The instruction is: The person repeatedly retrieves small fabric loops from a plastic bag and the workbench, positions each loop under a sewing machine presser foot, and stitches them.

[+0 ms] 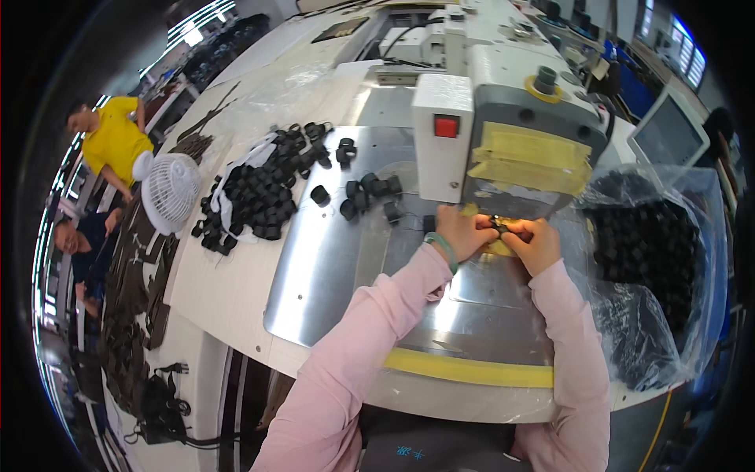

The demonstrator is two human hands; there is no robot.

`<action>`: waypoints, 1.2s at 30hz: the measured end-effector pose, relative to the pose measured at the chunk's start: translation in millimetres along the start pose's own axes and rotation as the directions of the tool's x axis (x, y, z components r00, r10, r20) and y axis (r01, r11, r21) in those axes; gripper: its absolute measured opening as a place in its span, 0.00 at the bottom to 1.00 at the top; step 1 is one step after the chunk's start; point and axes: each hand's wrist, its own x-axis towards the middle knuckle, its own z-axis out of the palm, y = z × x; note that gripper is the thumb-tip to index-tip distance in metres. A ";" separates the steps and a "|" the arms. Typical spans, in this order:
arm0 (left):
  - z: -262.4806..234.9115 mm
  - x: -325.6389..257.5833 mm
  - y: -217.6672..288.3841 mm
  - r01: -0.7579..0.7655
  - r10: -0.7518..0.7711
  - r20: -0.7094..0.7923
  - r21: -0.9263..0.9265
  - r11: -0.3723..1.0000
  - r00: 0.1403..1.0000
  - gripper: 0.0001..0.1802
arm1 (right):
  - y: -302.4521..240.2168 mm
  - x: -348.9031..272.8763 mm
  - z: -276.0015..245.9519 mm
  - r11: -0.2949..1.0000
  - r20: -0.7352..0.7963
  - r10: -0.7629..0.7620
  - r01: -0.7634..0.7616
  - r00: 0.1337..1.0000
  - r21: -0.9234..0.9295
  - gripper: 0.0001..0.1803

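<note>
My left hand (462,234), with a green bangle at its wrist, is closed, thumb and fingers together under the grey head of an industrial sewing machine (515,108). Facing it, my right hand (537,245) is closed too, its fingertips almost meeting the left's. Between them, in a small lit spot, is something small and dark that the fingers mostly cover. A black band loop (429,223) lies beside my left hand. Farther left on the metal plate (330,271) are several more loose black loops (363,194). Yellow tape (531,153) covers part of the machine head.
A large pile of black loops (255,189) lies left of the plate. At right, a clear plastic bag (633,334) holds many black pieces (649,252). A white fan (170,193) and dark straps (130,315) are at left, near two people. A monitor (668,126) stands at right.
</note>
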 end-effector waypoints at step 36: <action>-330.3 -72.3 -233.5 0.096 -0.152 0.014 0.719 0.689 0.988 0.38 | -50.1 -19.5 48.0 0.994 0.174 0.112 -0.113 0.978 0.000 0.17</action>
